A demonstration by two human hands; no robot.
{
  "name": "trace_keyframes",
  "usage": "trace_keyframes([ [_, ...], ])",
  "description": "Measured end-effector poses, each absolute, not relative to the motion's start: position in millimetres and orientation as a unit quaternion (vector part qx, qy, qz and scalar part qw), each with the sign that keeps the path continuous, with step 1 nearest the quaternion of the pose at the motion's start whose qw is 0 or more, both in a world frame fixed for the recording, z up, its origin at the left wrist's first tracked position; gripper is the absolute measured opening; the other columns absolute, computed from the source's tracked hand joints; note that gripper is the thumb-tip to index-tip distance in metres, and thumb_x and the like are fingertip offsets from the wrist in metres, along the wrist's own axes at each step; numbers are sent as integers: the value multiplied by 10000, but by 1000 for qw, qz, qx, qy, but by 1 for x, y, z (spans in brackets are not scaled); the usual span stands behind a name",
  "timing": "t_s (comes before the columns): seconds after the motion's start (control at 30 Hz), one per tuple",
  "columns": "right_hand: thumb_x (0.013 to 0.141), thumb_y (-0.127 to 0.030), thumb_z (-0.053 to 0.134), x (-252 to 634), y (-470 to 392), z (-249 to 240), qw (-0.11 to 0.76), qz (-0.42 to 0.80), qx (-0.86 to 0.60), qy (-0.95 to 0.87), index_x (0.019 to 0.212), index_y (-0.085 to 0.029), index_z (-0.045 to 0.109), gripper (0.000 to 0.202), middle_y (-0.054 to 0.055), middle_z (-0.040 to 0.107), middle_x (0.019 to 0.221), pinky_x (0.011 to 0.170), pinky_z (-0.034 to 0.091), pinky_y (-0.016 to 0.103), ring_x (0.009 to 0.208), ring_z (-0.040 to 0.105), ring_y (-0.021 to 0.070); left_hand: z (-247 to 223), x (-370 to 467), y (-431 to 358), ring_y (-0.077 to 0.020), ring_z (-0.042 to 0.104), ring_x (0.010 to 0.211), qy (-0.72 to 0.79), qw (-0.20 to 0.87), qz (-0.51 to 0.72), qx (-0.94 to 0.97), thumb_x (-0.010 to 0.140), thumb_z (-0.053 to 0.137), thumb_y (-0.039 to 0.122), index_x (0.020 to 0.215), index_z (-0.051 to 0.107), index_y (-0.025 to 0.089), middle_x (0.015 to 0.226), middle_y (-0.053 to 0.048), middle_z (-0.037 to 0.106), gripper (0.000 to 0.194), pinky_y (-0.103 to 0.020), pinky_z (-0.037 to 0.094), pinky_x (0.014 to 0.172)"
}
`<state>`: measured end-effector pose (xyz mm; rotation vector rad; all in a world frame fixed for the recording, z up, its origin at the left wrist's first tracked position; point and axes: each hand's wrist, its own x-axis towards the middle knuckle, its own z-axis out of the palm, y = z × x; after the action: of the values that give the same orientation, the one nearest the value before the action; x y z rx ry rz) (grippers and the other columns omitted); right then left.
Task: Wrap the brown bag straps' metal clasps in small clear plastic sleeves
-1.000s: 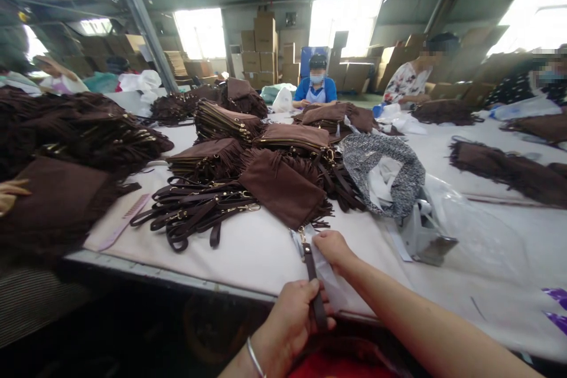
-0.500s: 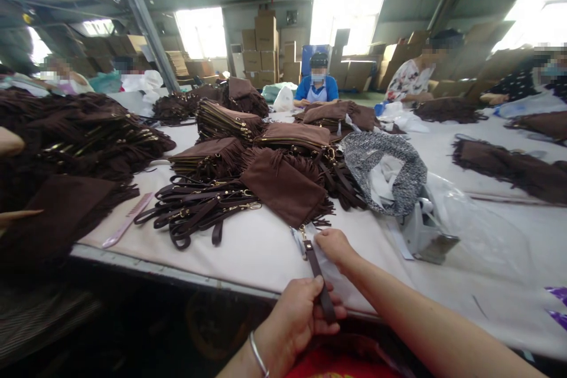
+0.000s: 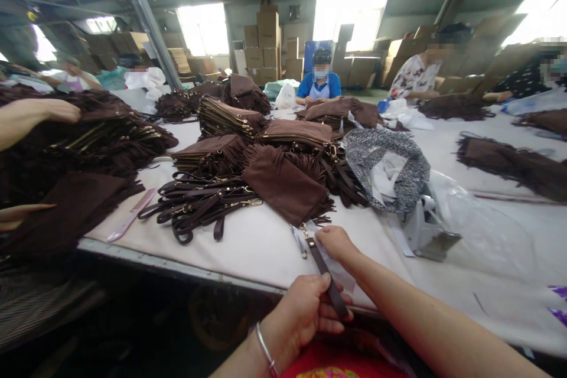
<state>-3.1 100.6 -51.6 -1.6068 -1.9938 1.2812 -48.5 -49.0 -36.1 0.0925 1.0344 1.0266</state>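
A dark brown wrist strap (image 3: 322, 267) runs from a gold clasp down into my left hand (image 3: 303, 310), its thumb pressing on the strap and its fingers beneath. My right hand (image 3: 335, 243) is closed beside the clasp, over thin whitish material; what its fingertips pinch is hidden. Beyond the clasp, a brown fringed pouch (image 3: 286, 180) lies flat, one corner pointing towards me. To its left is a heap of brown straps (image 3: 190, 212) with gold clasps. Zipped brown pouches (image 3: 296, 133) are stacked behind it.
A pink comb (image 3: 130, 215) lies near the table's front edge. On the right are a grey knitted item (image 3: 358, 156), a white dispenser-like object (image 3: 427, 230) and clear plastic (image 3: 478, 230). At far left, another person's hand (image 3: 53, 111) touches a pile of fringed pouches. Several co-workers sit around the table.
The other person's hand at left has come further into view over the pile. My hands keep their hold near the strap and clasp; the view has shifted slightly.
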Motion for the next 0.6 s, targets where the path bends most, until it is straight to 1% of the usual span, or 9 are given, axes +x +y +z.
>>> trace_keyframes([
  [0.17, 717, -198, 521, -2, 99, -55, 150, 463, -558, -672, 591, -159, 627, 169, -39, 461, 430, 404, 234, 231, 403, 386, 102, -37, -48, -48, -187, 685, 639, 458, 755, 469, 29, 908, 437, 373, 965, 604, 77, 877, -133, 690, 345, -221, 508, 455],
  [0.37, 706, -226, 531, -1, 96, -57, 182, 483, -559, -649, 572, -161, 590, 161, -40, 447, 455, 405, 220, 230, 429, 364, 98, -37, -44, -49, -181, 680, 648, 447, 752, 483, 22, 907, 447, 338, 954, 621, 68, 894, -143, 689, 324, -236, 521, 504],
  [0.6, 685, -237, 541, -3, 94, -60, 203, 508, -560, -622, 572, -164, 581, 141, -45, 437, 443, 411, 228, 233, 435, 361, 103, -42, -42, -51, -175, 677, 669, 434, 741, 510, 36, 884, 490, 350, 977, 592, 92, 945, -154, 693, 292, -217, 502, 486],
])
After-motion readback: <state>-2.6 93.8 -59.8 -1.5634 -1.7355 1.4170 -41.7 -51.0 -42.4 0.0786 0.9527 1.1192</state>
